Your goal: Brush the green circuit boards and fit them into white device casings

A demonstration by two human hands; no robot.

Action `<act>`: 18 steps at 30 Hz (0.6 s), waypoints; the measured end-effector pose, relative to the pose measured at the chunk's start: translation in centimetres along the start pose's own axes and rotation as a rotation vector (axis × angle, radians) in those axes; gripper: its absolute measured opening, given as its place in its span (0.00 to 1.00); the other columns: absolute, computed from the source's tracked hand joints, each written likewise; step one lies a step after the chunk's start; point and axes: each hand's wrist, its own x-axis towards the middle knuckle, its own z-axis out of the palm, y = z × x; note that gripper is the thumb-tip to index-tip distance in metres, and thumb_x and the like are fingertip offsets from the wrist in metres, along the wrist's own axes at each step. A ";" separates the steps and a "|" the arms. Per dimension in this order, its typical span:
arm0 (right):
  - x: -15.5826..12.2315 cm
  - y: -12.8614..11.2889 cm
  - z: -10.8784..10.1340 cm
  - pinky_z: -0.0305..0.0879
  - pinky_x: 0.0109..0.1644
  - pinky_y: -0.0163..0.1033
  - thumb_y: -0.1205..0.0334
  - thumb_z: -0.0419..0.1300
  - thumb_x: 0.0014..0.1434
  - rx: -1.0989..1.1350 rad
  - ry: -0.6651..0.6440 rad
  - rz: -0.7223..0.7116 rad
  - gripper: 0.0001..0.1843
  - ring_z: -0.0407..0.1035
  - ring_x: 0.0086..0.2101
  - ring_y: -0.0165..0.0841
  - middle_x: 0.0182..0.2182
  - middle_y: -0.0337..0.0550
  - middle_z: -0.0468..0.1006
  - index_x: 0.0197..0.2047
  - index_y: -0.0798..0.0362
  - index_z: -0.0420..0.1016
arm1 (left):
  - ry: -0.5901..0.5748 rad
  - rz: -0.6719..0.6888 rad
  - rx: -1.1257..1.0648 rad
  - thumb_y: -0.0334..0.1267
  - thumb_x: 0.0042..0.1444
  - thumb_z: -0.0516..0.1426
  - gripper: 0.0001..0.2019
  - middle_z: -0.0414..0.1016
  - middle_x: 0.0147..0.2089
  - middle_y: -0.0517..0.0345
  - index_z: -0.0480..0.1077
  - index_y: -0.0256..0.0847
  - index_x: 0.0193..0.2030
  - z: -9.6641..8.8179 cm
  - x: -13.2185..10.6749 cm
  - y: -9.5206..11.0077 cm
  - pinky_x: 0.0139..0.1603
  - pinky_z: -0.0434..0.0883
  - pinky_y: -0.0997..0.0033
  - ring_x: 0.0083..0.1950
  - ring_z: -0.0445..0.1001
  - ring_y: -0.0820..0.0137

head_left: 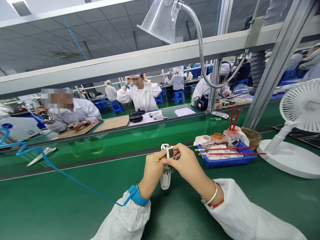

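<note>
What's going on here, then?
At a green workbench, a person pinches a small white electronic device with a tiny screen between their left hand and right hand. A blue strap circles the left wrist. A blue tray sits to the right, and a co-worker in white faces them across the bench.

Left hand (152, 170) and right hand (185, 162) holding small white device (165, 180), green workbench (75, 203), blue tray (226, 162) nearby

Two hands — one left hand (152, 173) with one blue wrist strap (138, 196), one right hand (188, 162) — share one white device (166, 178); nearby, one blue tray (225, 160), four red sticks (231, 118), one white fan (302, 106).
</note>
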 end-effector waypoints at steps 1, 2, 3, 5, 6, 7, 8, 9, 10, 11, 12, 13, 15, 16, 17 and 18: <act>0.0 0.0 0.0 0.64 0.34 0.39 0.62 0.69 0.41 -0.024 0.005 -0.006 0.16 0.67 0.31 0.33 0.33 0.39 0.73 0.34 0.53 0.70 | 0.000 -0.005 -0.011 0.30 0.49 0.50 0.19 0.74 0.25 0.62 0.77 0.41 0.44 0.0 0.0 0.0 0.26 0.59 0.77 0.27 0.65 0.72; -0.1 -0.1 0.0 0.64 0.34 0.39 0.62 0.69 0.42 -0.044 0.007 -0.012 0.16 0.67 0.31 0.33 0.33 0.40 0.73 0.34 0.53 0.70 | 0.001 -0.013 -0.022 0.31 0.50 0.50 0.18 0.73 0.25 0.62 0.77 0.41 0.44 0.0 0.0 -0.1 0.26 0.59 0.77 0.26 0.64 0.73; -0.2 -0.2 0.0 0.64 0.34 0.39 0.62 0.68 0.42 -0.060 0.009 -0.020 0.16 0.67 0.30 0.33 0.33 0.40 0.73 0.35 0.53 0.70 | 0.002 -0.022 -0.030 0.31 0.50 0.51 0.18 0.73 0.24 0.62 0.78 0.40 0.44 0.0 0.0 -0.1 0.26 0.59 0.77 0.26 0.63 0.73; -0.3 -0.3 0.0 0.64 0.34 0.38 0.64 0.68 0.43 -0.074 0.014 -0.047 0.15 0.67 0.29 0.32 0.33 0.40 0.73 0.36 0.53 0.71 | 0.008 -0.042 -0.036 0.32 0.51 0.51 0.17 0.71 0.23 0.63 0.78 0.40 0.43 0.0 0.1 -0.1 0.25 0.58 0.77 0.25 0.62 0.74; -0.4 -0.4 0.0 0.64 0.34 0.38 0.65 0.68 0.43 -0.074 0.017 -0.064 0.15 0.67 0.29 0.31 0.33 0.39 0.73 0.36 0.53 0.72 | 0.013 -0.052 -0.032 0.33 0.51 0.51 0.17 0.70 0.22 0.63 0.78 0.40 0.43 0.0 0.1 -0.1 0.25 0.57 0.77 0.24 0.61 0.74; -0.4 -0.5 0.0 0.64 0.34 0.37 0.66 0.68 0.44 -0.069 0.018 -0.082 0.15 0.67 0.28 0.31 0.33 0.39 0.73 0.37 0.53 0.72 | 0.017 -0.060 -0.026 0.34 0.52 0.51 0.16 0.70 0.22 0.63 0.78 0.40 0.43 -0.1 0.1 0.0 0.25 0.58 0.76 0.24 0.61 0.74; -0.4 -0.5 0.0 0.64 0.34 0.37 0.67 0.67 0.44 -0.062 0.017 -0.098 0.16 0.67 0.28 0.30 0.33 0.38 0.73 0.39 0.52 0.73 | 0.015 -0.066 -0.024 0.34 0.52 0.51 0.16 0.70 0.22 0.63 0.78 0.40 0.42 -0.2 0.2 0.1 0.25 0.58 0.76 0.25 0.62 0.74; -0.4 -0.5 -0.1 0.64 0.35 0.37 0.68 0.67 0.45 -0.055 0.015 -0.109 0.17 0.67 0.28 0.30 0.33 0.38 0.73 0.41 0.51 0.73 | 0.005 -0.068 -0.032 0.34 0.53 0.51 0.16 0.71 0.23 0.62 0.78 0.40 0.43 -0.2 0.2 0.1 0.27 0.60 0.76 0.26 0.64 0.73; -0.3 -0.6 -0.2 0.64 0.35 0.36 0.68 0.66 0.45 -0.050 0.014 -0.114 0.18 0.67 0.28 0.30 0.33 0.38 0.73 0.42 0.51 0.73 | -0.016 -0.069 -0.052 0.34 0.53 0.51 0.16 0.73 0.25 0.62 0.77 0.41 0.44 -0.3 0.2 0.2 0.29 0.63 0.75 0.29 0.67 0.71; -0.2 -0.6 -0.4 0.64 0.35 0.37 0.68 0.66 0.45 -0.050 0.016 -0.112 0.18 0.67 0.28 0.30 0.33 0.38 0.73 0.42 0.50 0.74 | -0.046 -0.067 -0.090 0.34 0.53 0.52 0.16 0.76 0.29 0.60 0.76 0.42 0.46 -0.4 0.2 0.4 0.33 0.65 0.73 0.33 0.70 0.69; -0.1 -0.6 -0.6 0.64 0.35 0.37 0.67 0.66 0.46 -0.052 0.021 -0.105 0.18 0.67 0.28 0.30 0.33 0.38 0.74 0.42 0.50 0.74 | -0.081 -0.066 -0.151 0.35 0.54 0.53 0.17 0.78 0.36 0.59 0.74 0.43 0.50 -0.5 0.2 0.5 0.38 0.67 0.72 0.39 0.72 0.67; 0.1 -0.6 -0.8 0.64 0.35 0.37 0.66 0.66 0.46 -0.057 0.027 -0.095 0.17 0.67 0.28 0.30 0.33 0.38 0.74 0.41 0.51 0.74 | -0.120 -0.072 -0.235 0.35 0.54 0.53 0.20 0.78 0.42 0.57 0.69 0.45 0.55 -0.6 0.1 0.6 0.43 0.67 0.70 0.44 0.72 0.65; 0.3 -0.6 -1.3 0.64 0.34 0.38 0.63 0.66 0.46 -0.068 0.031 -0.075 0.15 0.68 0.28 0.31 0.33 0.40 0.75 0.40 0.52 0.75 | -0.189 -0.115 -0.443 0.38 0.56 0.54 0.28 0.73 0.52 0.54 0.56 0.48 0.64 -0.8 0.0 0.8 0.49 0.67 0.66 0.51 0.71 0.64; 0.4 -0.6 -1.5 0.64 0.35 0.38 0.62 0.66 0.46 -0.072 0.031 -0.066 0.15 0.68 0.29 0.32 0.33 0.40 0.75 0.40 0.52 0.75 | -0.213 -0.147 -0.545 0.39 0.57 0.53 0.30 0.72 0.54 0.53 0.50 0.49 0.66 -0.8 -0.1 1.0 0.50 0.67 0.64 0.51 0.71 0.64; 0.5 -0.6 -1.7 0.64 0.35 0.38 0.61 0.66 0.46 -0.076 0.029 -0.056 0.15 0.68 0.30 0.33 0.33 0.41 0.75 0.39 0.52 0.75 | -0.226 -0.179 -0.630 0.40 0.57 0.53 0.32 0.72 0.54 0.51 0.46 0.48 0.68 -0.9 -0.1 1.1 0.51 0.68 0.62 0.51 0.72 0.64; 0.6 -0.5 -1.8 0.64 0.35 0.39 0.61 0.67 0.46 -0.078 0.030 -0.045 0.15 0.69 0.31 0.33 0.33 0.42 0.76 0.39 0.53 0.75 | -0.229 -0.207 -0.691 0.41 0.58 0.53 0.34 0.73 0.53 0.50 0.43 0.48 0.68 -0.9 -0.2 1.2 0.51 0.68 0.61 0.49 0.72 0.64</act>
